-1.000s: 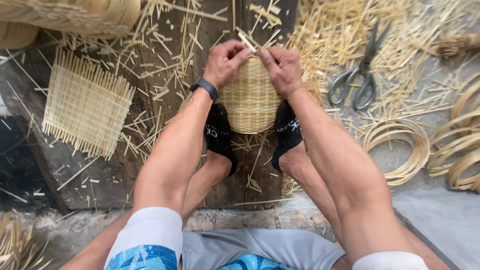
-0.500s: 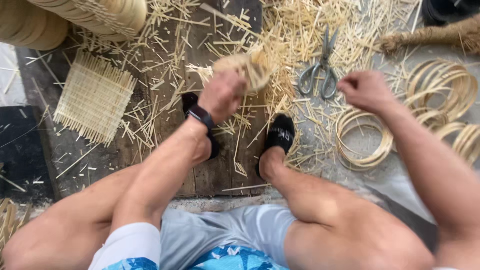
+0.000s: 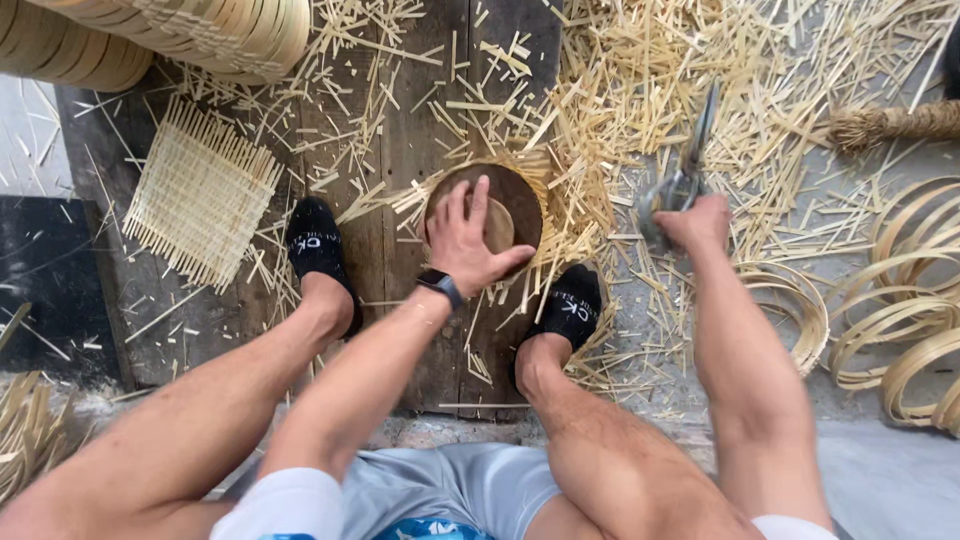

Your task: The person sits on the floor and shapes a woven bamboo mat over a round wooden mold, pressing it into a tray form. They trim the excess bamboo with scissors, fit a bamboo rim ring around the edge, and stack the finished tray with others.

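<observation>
From the head camera, looking straight down past the knees, the left hand (image 3: 468,238) lies flat with its fingers (image 3: 458,205) spread wide, palm down on a round brown wooden form (image 3: 510,195) set inside the woven basket (image 3: 545,185); the thumb points out to the side over the form's edge, and a dark watch (image 3: 441,287) sits on the wrist just behind. The basket rests on the wooden plank (image 3: 400,130) between two black-socked feet, one (image 3: 318,245) off beyond the little finger and the other (image 3: 570,300) just below the thumb. The right hand (image 3: 693,222) is closed in a fist around the handles of one pair of scissors (image 3: 685,170), the blades pointing away from the knuckles; how the fingers sit inside the handles I cannot tell. Well beyond the left hand's little finger lies one flat woven mat (image 3: 200,195), and above that a stack of woven trays (image 3: 215,30). Out past the right hand sit several coiled bamboo hoops (image 3: 900,300), at least four, overlapping too much to count exactly. Loose bamboo slivers (image 3: 620,80) are scattered all round both hands, far too many to count.
</observation>
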